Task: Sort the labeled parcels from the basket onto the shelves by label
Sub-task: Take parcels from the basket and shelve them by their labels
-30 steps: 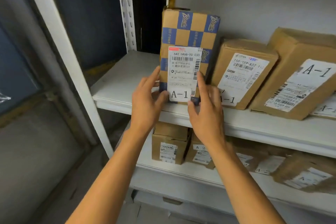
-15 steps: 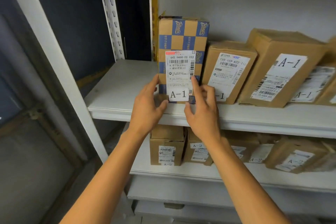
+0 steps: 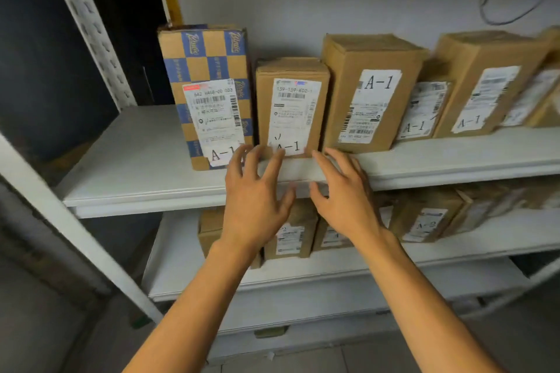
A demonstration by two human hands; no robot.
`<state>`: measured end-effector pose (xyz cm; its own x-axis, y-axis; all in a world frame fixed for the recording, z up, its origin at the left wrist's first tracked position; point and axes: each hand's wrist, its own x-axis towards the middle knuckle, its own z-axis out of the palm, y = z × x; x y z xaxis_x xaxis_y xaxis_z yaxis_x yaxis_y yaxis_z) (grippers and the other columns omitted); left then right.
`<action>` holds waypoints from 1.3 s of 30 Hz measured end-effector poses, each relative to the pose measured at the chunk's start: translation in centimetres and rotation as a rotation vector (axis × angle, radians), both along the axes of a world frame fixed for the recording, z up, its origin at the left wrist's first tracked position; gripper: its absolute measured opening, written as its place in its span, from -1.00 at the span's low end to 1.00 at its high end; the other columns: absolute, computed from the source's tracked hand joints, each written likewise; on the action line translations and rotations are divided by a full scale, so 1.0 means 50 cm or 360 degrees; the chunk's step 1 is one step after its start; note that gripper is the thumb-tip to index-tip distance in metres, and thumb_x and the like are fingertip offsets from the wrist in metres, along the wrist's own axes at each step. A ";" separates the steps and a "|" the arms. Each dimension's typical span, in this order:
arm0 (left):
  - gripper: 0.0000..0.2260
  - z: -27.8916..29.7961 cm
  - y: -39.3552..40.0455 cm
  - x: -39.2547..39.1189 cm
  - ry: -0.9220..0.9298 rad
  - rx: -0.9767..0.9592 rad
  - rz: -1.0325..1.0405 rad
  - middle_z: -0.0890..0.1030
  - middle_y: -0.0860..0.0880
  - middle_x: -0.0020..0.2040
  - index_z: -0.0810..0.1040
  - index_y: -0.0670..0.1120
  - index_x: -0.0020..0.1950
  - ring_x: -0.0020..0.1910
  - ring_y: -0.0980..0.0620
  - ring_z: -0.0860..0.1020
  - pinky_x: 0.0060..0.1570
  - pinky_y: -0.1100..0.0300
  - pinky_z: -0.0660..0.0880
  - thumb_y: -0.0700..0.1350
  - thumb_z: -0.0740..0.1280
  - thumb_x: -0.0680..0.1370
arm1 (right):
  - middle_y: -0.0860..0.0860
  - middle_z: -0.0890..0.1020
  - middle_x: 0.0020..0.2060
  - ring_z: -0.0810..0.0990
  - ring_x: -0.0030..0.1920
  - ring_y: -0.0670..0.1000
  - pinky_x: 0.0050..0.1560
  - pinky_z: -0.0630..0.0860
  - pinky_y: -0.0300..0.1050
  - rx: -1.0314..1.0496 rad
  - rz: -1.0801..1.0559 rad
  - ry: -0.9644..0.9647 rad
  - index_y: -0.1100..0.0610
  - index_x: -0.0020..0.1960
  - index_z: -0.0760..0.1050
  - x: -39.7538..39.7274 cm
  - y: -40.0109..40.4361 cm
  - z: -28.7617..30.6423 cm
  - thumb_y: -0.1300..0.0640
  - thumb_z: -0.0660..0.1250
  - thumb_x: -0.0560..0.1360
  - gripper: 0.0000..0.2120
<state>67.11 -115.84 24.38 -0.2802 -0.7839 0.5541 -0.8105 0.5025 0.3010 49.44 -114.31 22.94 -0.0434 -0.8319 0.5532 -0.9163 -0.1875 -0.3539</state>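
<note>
Both my left hand (image 3: 257, 200) and right hand (image 3: 345, 200) hovered empty, fingers spread, before the checkered cardboard parcel (image 3: 209, 94) upright on the smooth white shelf (image 3: 136, 160).

We see the checked box (image 3: 206, 91) at the left end of the top shelf (image 3: 136, 166), with more boxes (image 3: 371, 91) in a row to its right, and other boxes (image 3: 424, 221) on the shelf below

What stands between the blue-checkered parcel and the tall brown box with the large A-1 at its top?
In the head view, one shorter brown parcel labeled A-1 stands between the blue-checkered parcel and the tall brown box, on the upper shelf.
</note>
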 end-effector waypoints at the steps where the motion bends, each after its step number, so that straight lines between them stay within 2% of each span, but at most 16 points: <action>1: -0.47 -0.001 0.004 -0.028 -0.0013 0.0008 -0.0032 0.38 -0.19 0.44 0.41 -0.05 0.48 0.48 -0.32 0.19 0.39 -0.25 0.28 0.11 0.29 0.54 | 0.16 0.45 0.41 0.40 0.40 0.22 0.39 0.39 0.18 0.0025 -0.0072 0.0016 0.16 0.44 0.44 -0.030 0.014 -0.001 0.11 0.43 0.50 -0.47; 7: -0.45 0.008 0.034 -0.258 -0.0147 0.0046 -0.0334 0.34 -0.23 0.47 0.40 -0.06 0.49 0.50 -0.37 0.13 0.41 -0.29 0.23 0.12 0.33 0.54 | 0.14 0.35 0.50 0.24 0.52 0.21 0.49 0.17 0.25 0.0188 -0.0474 0.0139 0.14 0.48 0.40 -0.244 0.111 0.009 0.01 0.39 0.53 -0.44; 13: -0.42 0.024 0.085 -0.522 -0.0270 -0.0001 -0.0677 0.27 -0.19 0.52 0.30 0.01 0.54 0.53 -0.32 0.06 0.47 -0.23 0.14 0.18 0.26 0.56 | 0.17 0.39 0.46 0.28 0.49 0.25 0.42 0.26 0.30 0.0180 -0.0856 0.0109 0.18 0.45 0.44 -0.469 0.252 0.036 0.04 0.43 0.51 -0.45; 20: -0.46 0.023 0.198 -0.771 -0.0246 -0.0005 -0.1036 0.30 -0.16 0.50 0.33 0.01 0.52 0.53 -0.30 0.07 0.49 -0.18 0.13 0.21 0.18 0.59 | 0.08 0.24 0.55 0.10 0.55 0.15 0.51 0.09 0.26 0.0285 -0.1261 0.0067 0.06 0.55 0.28 -0.681 0.431 0.037 -0.04 0.34 0.56 -0.39; 23: -0.45 0.014 0.258 -0.872 -0.0278 0.0026 -0.1153 0.34 -0.17 0.44 0.30 0.03 0.53 0.52 -0.31 0.08 0.47 -0.21 0.15 0.23 0.18 0.59 | 0.09 0.26 0.54 0.12 0.55 0.17 0.50 0.12 0.29 0.0304 -0.1400 0.0051 0.07 0.55 0.29 -0.749 0.516 0.030 -0.03 0.36 0.55 -0.39; 27: -0.42 -0.006 0.333 -0.996 -0.0379 0.0035 -0.1310 0.29 -0.15 0.47 0.22 0.07 0.56 0.51 -0.30 0.07 0.47 -0.22 0.15 0.24 0.17 0.58 | 0.09 0.27 0.55 0.15 0.55 0.18 0.51 0.13 0.28 0.0376 -0.1626 0.0049 0.05 0.55 0.27 -0.823 0.629 0.015 -0.07 0.34 0.55 -0.37; 35: -0.41 -0.043 0.506 -1.240 -0.0549 0.0019 -0.1790 0.27 -0.11 0.50 0.28 0.06 0.53 0.52 -0.25 0.07 0.48 -0.17 0.14 0.22 0.25 0.54 | 0.10 0.28 0.53 0.16 0.54 0.19 0.49 0.15 0.26 0.0432 -0.2103 -0.0162 0.04 0.55 0.27 -0.939 0.861 -0.028 -0.09 0.33 0.55 -0.37; 37: -0.43 -0.060 0.553 -1.304 -0.0567 0.0064 -0.1954 0.27 -0.12 0.50 0.27 0.05 0.53 0.52 -0.27 0.09 0.48 -0.19 0.13 0.21 0.24 0.56 | 0.09 0.26 0.55 0.13 0.56 0.17 0.52 0.11 0.24 0.0417 -0.2224 -0.0277 0.03 0.56 0.26 -0.958 0.920 -0.046 -0.11 0.29 0.58 -0.40; 39: -0.44 -0.078 0.607 -1.368 -0.0591 0.0096 -0.2129 0.28 -0.10 0.51 0.25 0.06 0.54 0.51 -0.25 0.16 0.48 -0.20 0.13 0.21 0.23 0.58 | 0.08 0.24 0.56 0.11 0.57 0.15 0.53 0.07 0.21 0.0427 -0.2365 -0.0366 0.03 0.56 0.25 -0.970 0.975 -0.062 -0.25 0.13 0.59 -0.38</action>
<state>-1.28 -85.51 20.46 -0.9503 0.1741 0.2579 0.2343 0.9458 0.2250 0.93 -65.55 19.84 -0.9644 -0.0305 0.2628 -0.1333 0.9140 -0.3831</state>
